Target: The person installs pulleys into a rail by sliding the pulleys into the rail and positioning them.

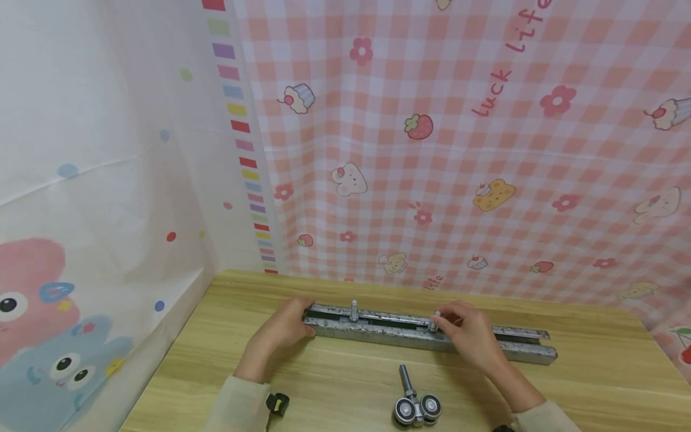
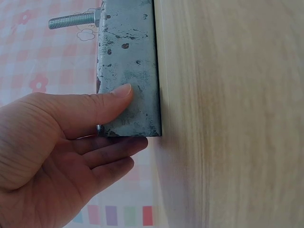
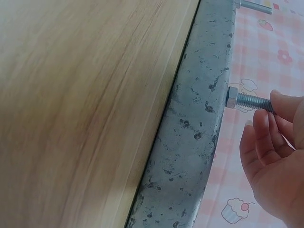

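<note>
A long galvanized steel channel rail [image 1: 378, 333] lies on the wooden table, its slot facing up and its surface spotted with dark marks. My left hand [image 1: 281, 327] grips the rail's left end, thumb [image 2: 116, 97] on the front face and fingers around the end. Two threaded bolts stand up out of the slot. Between thumb and fingertips, my right hand [image 1: 472, 337] pinches the upper threads of the right bolt [image 3: 254, 101], above its hex nut [image 3: 232, 97]. The left bolt [image 1: 354, 311] stands untouched nearer my left hand. Whatever carries the bolts inside the rail is mostly hidden.
In front of the rail lies a loose roller trolley [image 1: 415, 409] with a threaded stem pointing away from me. Behind the wooden table [image 1: 335, 390] hangs a pink checked curtain [image 1: 378, 228], and a white printed sheet [image 1: 135, 180] hangs on the left.
</note>
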Demonstrator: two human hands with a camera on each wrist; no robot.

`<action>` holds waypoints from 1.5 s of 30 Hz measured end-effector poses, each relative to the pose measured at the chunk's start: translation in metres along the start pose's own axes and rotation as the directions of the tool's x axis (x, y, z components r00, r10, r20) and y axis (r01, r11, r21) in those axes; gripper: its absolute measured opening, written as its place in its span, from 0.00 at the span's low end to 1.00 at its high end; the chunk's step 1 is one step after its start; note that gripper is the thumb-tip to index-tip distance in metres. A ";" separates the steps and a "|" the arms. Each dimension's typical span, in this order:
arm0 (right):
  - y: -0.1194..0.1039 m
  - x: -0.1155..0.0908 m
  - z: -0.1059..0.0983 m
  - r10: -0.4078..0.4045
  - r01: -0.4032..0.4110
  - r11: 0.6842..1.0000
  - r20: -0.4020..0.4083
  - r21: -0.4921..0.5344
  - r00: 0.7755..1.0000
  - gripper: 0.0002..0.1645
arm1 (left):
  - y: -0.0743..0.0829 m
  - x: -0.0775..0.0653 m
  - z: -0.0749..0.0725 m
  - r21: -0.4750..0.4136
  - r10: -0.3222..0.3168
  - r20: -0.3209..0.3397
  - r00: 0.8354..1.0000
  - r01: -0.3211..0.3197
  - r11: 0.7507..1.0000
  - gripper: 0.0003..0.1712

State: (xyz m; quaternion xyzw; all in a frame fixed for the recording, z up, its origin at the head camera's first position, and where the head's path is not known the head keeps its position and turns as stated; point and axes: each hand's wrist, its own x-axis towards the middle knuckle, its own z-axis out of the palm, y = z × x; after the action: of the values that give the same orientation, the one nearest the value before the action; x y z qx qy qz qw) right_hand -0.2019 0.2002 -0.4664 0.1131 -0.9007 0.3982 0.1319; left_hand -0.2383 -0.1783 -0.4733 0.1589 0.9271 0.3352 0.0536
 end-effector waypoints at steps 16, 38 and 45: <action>-0.001 -0.005 -0.001 -0.220 0.205 0.970 -0.116 -0.130 0.969 0.16 | 0.000 -0.001 -0.001 -0.001 -0.011 0.008 1.000 0.011 1.000 0.32; -0.016 -0.030 -0.004 -0.520 0.532 0.842 0.133 -0.085 0.844 0.27 | 0.000 0.002 0.001 -0.003 -0.010 -0.013 1.000 0.010 1.000 0.23; -0.016 -0.032 0.003 -0.465 0.455 0.884 0.315 0.110 0.827 0.19 | 0.001 0.001 0.000 -0.007 0.003 -0.015 1.000 -0.003 1.000 0.21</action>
State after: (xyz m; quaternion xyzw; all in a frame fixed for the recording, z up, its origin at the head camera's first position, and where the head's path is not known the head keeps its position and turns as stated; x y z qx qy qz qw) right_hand -0.1674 0.1906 -0.4680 0.3939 -0.8499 0.3434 0.0682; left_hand -0.2389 -0.1774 -0.4729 0.1576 0.9261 0.3395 0.0468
